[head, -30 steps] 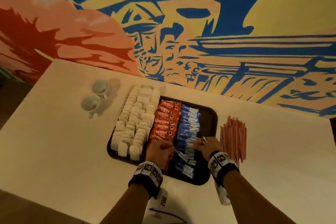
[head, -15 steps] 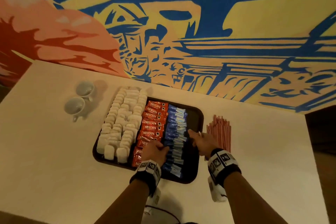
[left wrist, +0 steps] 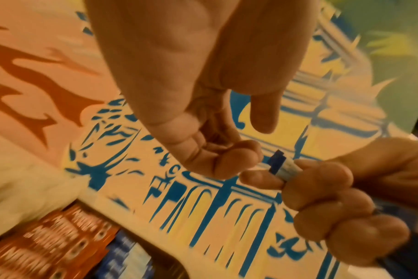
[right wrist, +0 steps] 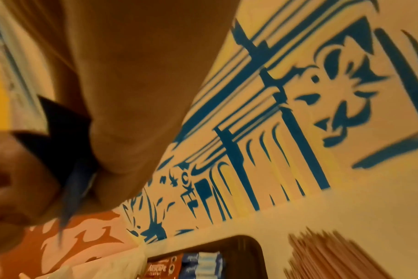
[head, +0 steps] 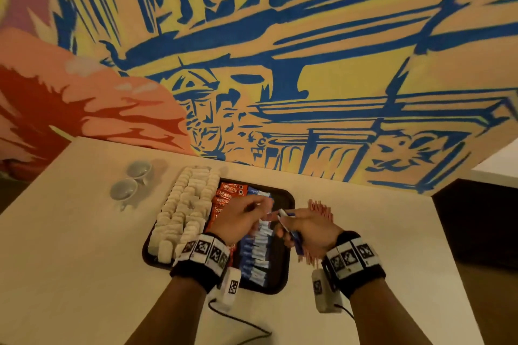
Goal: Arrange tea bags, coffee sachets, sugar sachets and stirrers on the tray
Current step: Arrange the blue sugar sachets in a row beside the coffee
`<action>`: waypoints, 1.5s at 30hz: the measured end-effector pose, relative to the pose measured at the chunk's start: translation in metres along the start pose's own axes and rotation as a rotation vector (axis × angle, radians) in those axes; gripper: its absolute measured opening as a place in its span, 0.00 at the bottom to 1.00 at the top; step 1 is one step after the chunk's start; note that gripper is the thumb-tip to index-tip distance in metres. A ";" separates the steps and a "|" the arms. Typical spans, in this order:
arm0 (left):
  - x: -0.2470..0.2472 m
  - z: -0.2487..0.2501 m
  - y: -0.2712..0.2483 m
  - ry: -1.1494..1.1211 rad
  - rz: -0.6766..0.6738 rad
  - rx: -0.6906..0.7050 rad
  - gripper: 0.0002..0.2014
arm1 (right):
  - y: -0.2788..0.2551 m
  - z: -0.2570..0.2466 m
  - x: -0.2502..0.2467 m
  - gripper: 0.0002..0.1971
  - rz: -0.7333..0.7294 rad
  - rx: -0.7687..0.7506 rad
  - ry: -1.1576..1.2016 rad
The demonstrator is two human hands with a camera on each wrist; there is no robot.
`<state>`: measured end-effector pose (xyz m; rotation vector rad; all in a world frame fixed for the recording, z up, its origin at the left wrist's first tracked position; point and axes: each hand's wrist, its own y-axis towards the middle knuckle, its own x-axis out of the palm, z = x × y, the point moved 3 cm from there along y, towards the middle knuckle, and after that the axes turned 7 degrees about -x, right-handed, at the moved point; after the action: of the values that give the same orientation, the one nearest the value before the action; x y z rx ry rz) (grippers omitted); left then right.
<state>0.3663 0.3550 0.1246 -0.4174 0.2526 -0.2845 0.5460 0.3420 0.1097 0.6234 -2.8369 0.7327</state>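
A dark tray (head: 286, 274) holds white tea bags (head: 185, 210) on the left, red coffee sachets (head: 227, 193) in the middle and a row of blue sugar sachets (head: 258, 255). Pink stirrers (head: 322, 209) lie on the table right of the tray. My right hand (head: 308, 228) is raised over the tray's right side and grips a small bundle of blue sugar sachets (left wrist: 281, 166). My left hand (head: 244, 218) hovers beside it. Its thumb and forefinger tips (left wrist: 236, 158) meet just short of the bundle's end, and nothing shows between them.
Two white cups (head: 124, 189) stand on the table left of the tray. The painted wall (head: 280, 92) rises right behind the table. Cables from the wrist cameras trail over the near table edge (head: 238, 325). A dark drop (head: 476, 232) lies beyond the table's right edge.
Both hands have lifted off the sugar row and come together above the tray. The right hand now holds blue sachets. The head view has tilted up towards the wall.
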 end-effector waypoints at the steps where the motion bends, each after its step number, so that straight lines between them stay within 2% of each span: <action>1: 0.001 0.008 -0.006 0.020 -0.002 0.031 0.09 | -0.007 -0.008 0.004 0.14 -0.025 -0.039 -0.068; 5: 0.007 0.030 -0.029 0.047 0.019 0.130 0.09 | -0.037 -0.037 0.018 0.21 -0.027 -0.093 -0.237; 8: 0.009 0.038 -0.044 -0.031 0.048 0.146 0.07 | -0.060 -0.048 0.025 0.20 0.009 -0.093 -0.233; 12: 0.014 0.043 -0.061 -0.122 0.105 0.203 0.05 | -0.079 -0.051 0.025 0.29 0.134 -0.045 -0.225; 14: 0.015 0.046 -0.069 -0.177 0.127 0.235 0.06 | -0.084 -0.048 0.023 0.33 0.131 -0.032 -0.152; 16: 0.015 0.049 -0.076 -0.221 0.206 0.286 0.05 | -0.088 -0.043 0.015 0.36 0.173 -0.033 -0.131; 19: 0.014 0.053 -0.085 -0.185 0.355 0.381 0.03 | -0.093 -0.044 0.000 0.37 0.358 -0.050 -0.120; 21: 0.016 0.055 -0.088 -0.122 0.323 0.398 0.03 | -0.094 -0.049 -0.004 0.34 0.391 -0.130 -0.093; 23: 0.019 0.055 -0.088 -0.069 0.244 0.373 0.02 | -0.096 -0.060 0.000 0.32 0.337 -0.240 -0.155; 25: 0.021 0.056 -0.087 -0.047 0.192 0.350 0.03 | -0.101 -0.074 0.010 0.25 0.224 -0.323 -0.345; 27: 0.021 0.058 -0.086 -0.020 0.172 0.341 0.03 | -0.101 -0.081 0.020 0.15 0.122 -0.348 -0.526; 28: 0.021 0.060 -0.086 -0.016 0.170 0.342 0.02 | -0.100 -0.082 0.021 0.13 0.109 -0.340 -0.551; 31: 0.019 0.060 -0.087 -0.059 0.162 0.329 0.04 | -0.090 -0.075 0.021 0.14 0.177 -0.315 -0.381; 36: 0.019 0.038 -0.082 -0.094 -0.013 0.169 0.13 | -0.072 -0.057 0.019 0.17 0.383 -0.356 -0.284; 40: 0.015 0.018 -0.070 -0.113 -0.018 0.104 0.09 | -0.061 -0.034 0.022 0.19 0.449 -0.326 -0.285; 45: 0.009 -0.011 -0.053 -0.097 -0.083 -0.018 0.12 | -0.040 0.002 0.026 0.20 0.431 -0.187 -0.202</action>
<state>0.3597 0.3014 0.1365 -0.4588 0.1433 -0.3422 0.5398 0.2998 0.1313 0.0564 -3.2205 0.4678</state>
